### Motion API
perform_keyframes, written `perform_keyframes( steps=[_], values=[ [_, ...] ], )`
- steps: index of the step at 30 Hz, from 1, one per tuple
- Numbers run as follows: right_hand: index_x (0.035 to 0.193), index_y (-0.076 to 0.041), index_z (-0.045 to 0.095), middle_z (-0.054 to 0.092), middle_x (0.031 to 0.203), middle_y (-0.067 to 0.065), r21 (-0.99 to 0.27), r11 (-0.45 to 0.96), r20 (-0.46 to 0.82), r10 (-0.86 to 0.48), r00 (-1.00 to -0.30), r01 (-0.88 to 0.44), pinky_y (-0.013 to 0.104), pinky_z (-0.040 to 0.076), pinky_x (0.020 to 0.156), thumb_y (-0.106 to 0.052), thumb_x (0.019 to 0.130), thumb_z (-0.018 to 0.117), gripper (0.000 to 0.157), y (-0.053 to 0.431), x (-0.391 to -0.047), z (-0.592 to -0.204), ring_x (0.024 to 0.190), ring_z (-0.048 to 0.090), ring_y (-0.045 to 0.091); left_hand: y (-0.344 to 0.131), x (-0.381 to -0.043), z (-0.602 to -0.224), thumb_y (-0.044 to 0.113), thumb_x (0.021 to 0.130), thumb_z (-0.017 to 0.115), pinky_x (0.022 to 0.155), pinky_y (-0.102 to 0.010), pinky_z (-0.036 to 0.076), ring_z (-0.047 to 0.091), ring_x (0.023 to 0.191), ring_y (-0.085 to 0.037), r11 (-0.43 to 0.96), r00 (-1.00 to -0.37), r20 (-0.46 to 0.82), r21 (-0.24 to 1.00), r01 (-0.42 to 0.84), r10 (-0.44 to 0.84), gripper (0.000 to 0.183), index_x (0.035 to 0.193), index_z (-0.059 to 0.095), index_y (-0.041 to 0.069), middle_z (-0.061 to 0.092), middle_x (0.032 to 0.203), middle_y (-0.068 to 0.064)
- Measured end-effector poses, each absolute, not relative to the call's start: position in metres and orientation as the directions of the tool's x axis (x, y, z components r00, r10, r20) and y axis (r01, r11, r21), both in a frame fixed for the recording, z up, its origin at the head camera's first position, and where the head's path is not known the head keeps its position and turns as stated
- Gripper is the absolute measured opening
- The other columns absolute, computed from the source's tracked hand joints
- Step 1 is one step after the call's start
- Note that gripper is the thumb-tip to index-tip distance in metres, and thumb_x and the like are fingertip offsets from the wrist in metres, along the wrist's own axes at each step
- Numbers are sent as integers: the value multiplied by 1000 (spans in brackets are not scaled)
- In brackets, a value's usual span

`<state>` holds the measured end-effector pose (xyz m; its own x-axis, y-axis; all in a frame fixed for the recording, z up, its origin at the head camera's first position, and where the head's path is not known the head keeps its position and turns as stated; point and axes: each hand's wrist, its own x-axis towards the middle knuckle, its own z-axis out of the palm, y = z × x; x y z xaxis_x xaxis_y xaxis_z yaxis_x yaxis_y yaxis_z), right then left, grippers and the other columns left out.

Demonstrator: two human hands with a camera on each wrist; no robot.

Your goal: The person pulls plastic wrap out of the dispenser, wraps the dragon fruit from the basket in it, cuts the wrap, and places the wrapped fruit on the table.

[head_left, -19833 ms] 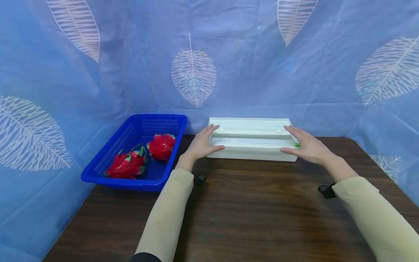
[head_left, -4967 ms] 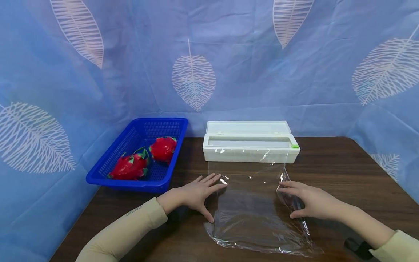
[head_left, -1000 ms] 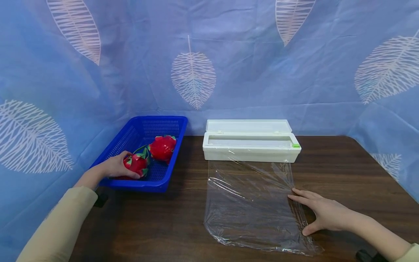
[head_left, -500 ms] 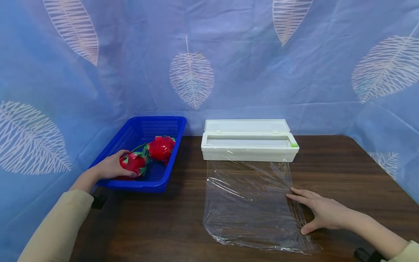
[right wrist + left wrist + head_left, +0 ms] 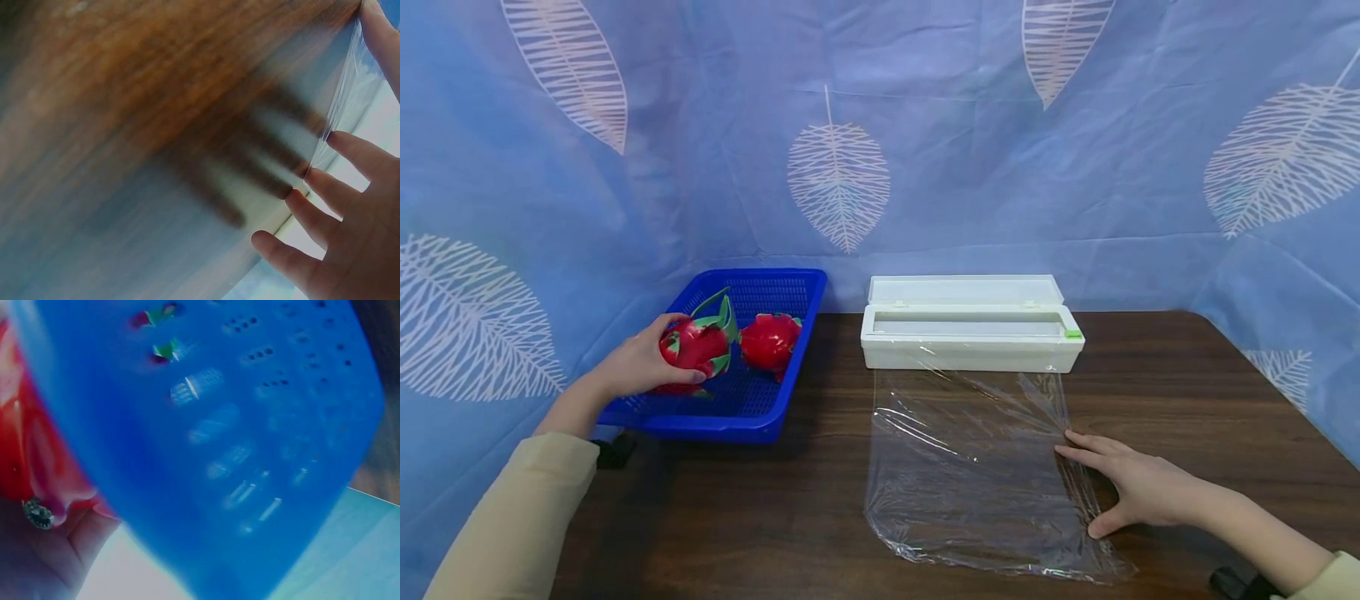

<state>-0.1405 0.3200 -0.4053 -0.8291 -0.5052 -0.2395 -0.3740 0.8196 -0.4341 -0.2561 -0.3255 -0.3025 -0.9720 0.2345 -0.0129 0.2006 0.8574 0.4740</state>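
My left hand (image 5: pixel 638 360) grips a red dragon fruit (image 5: pixel 698 346) with green leaf tips and holds it above the front left part of a blue plastic basket (image 5: pixel 722 429). In the left wrist view, part of the fruit (image 5: pixel 37 444) shows against the palm, beside the basket wall (image 5: pixel 156 456). A second dragon fruit (image 5: pixel 769 343) lies in the basket. Fingertips of my right hand (image 5: pixel 1146 483) rest on the right edge of a clear sheet of cling film (image 5: pixel 970 483) spread on the table. The right wrist view shows these fingers (image 5: pixel 350 194) spread and touching down along the film's edge.
The film runs out of a white cling film dispenser box (image 5: pixel 970 354) with its lid (image 5: pixel 962 290) raised, at the back of the dark wooden table (image 5: pixel 760 517). A green slider (image 5: pixel 1073 333) sits at the box's right end. A blue leaf-patterned cloth (image 5: pixel 940 167) hangs behind.
Within the last half second my left hand has lifted the left dragon fruit up from the basket's floor. The right hand stays on the film. Earlier, the film was pulled out from the box.
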Motion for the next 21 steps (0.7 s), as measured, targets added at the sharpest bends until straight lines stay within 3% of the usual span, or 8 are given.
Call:
perform_keyframes(
  steps=[13, 21],
  values=[
    [147, -5, 41, 24, 153, 27, -440, 821, -247, -500, -830, -364, 48, 47, 63, -60, 65, 78, 105, 320, -139, -405, 129, 28, 57, -283, -249, -271, 41, 76, 83, 82, -62, 49, 47, 115, -45, 804, -945, 235, 502, 320, 230, 99, 149, 23, 10, 45, 134, -24],
    [147, -6, 41, 23, 153, 27, -447, 823, -252, -491, -834, -349, 48, 47, 63, -58, 65, 79, 105, 318, -140, -404, 130, 27, 57, -237, -252, -253, 35, 72, 86, 83, -58, 51, 49, 118, -35, 739, -900, 331, 524, 424, 282, 97, 147, 28, 16, 46, 137, -13]
  ],
)
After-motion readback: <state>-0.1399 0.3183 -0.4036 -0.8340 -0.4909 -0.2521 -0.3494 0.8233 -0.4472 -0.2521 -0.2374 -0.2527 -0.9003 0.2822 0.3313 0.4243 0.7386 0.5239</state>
